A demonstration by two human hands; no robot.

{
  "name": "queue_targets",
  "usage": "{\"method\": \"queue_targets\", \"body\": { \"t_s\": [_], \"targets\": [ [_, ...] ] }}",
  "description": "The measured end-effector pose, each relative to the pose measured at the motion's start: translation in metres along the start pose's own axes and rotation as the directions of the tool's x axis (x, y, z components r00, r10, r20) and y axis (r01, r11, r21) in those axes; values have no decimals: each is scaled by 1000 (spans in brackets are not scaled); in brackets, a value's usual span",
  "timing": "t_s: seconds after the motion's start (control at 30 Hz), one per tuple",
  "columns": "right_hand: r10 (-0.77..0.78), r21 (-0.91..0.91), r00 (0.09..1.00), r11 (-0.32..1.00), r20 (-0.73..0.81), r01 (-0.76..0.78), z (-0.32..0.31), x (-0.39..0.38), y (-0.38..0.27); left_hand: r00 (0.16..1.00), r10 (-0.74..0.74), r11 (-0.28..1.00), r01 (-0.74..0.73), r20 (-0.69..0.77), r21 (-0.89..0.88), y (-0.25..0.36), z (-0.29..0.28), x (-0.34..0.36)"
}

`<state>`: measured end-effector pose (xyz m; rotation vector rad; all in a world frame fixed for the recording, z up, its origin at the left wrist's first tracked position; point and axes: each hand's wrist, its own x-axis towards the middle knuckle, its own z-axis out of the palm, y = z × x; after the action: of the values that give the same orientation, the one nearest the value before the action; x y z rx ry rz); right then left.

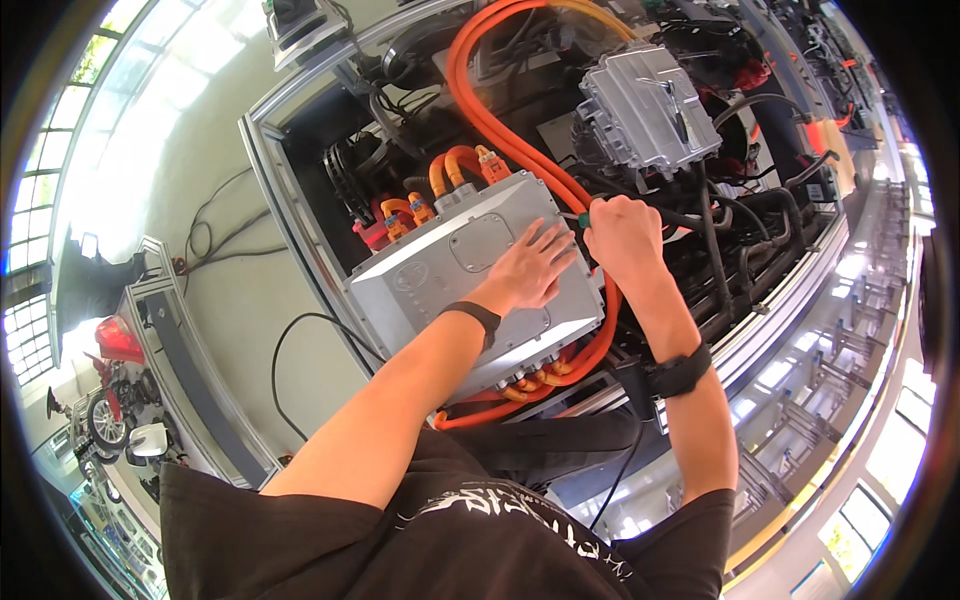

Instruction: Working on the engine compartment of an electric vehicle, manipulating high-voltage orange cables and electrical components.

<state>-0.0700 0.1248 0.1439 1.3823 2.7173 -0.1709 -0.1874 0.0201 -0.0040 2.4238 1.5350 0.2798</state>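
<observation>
A silvery metal power box [385,290] with a bolted cover plate [478,243] fills the middle of the view. My left hand [528,268] lies on its top, fingers spread toward the right edge. At that edge my right hand [626,236] is closed around a screwdriver [584,219] with a green handle. Its thin shaft points left to the box's rim by my left fingertips; most of the handle is hidden in my fist, and I cannot tell whether the tip sits on a screw.
Thick orange cables [520,150] loop past the box's right side. Orange connectors [492,165] stand at its far edge. A second finned metal unit [650,110] lies at the far right among black hoses. An aluminium frame [300,245] borders the bay. A red motorcycle [112,400] stands at left.
</observation>
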Motion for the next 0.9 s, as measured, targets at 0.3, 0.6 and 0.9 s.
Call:
{"method": "queue_targets", "body": {
  "t_s": [0.3,0.6,0.9],
  "targets": [
    [444,230,894,866,55,-444,-13,-6,-4,999,-6,1000,6,-46,-14,1,-2,-1],
    [412,358,902,868,-129,-345,-6,-6,-9,998,1,1000,-2,-58,-23,1,-2,1],
    [316,233,938,932,-144,-278,-5,0,-11,998,-3,1000,2,-59,-16,2,-1,-1]
  ]
}}
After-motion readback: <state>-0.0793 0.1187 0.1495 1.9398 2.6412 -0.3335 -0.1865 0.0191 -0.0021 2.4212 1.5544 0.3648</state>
